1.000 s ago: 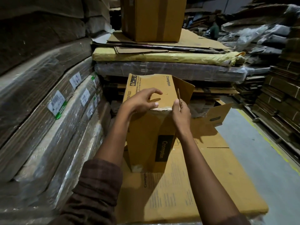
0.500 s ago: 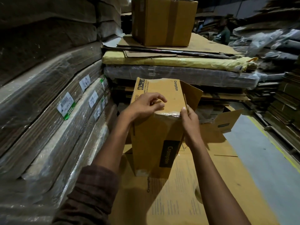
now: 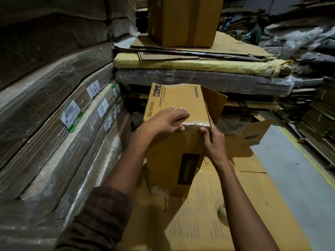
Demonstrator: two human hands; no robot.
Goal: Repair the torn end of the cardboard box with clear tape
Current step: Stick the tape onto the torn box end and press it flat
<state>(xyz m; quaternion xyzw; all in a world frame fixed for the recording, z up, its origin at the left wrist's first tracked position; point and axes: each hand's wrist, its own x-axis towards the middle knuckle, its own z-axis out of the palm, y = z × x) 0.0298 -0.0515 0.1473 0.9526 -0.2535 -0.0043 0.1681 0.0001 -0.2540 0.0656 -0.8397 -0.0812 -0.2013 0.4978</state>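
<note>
A yellow-brown "Crompton" cardboard box (image 3: 178,98) stands tilted on a flat sheet of cardboard (image 3: 208,220). Shiny clear tape (image 3: 196,122) runs along its near top edge. My left hand (image 3: 164,122) lies flat on the top face, fingers straight, pressing across the taped edge. My right hand (image 3: 213,140) grips the box's right corner, thumb on the front face and fingers curled behind the edge. An end flap (image 3: 215,104) stands open behind the right hand. No tape roll is in view.
Plastic-wrapped stacks of flat cardboard (image 3: 59,127) wall in the left side. Behind the box lies a pile of wrapped sheets (image 3: 199,78) with a closed carton (image 3: 183,20) on top. More stacks (image 3: 319,109) line the right, past a grey floor strip (image 3: 293,174). A person (image 3: 252,31) sits far back.
My left hand has flattened out from a curled pose and slid right along the taped edge. My right hand has dropped slightly down the box's right corner.
</note>
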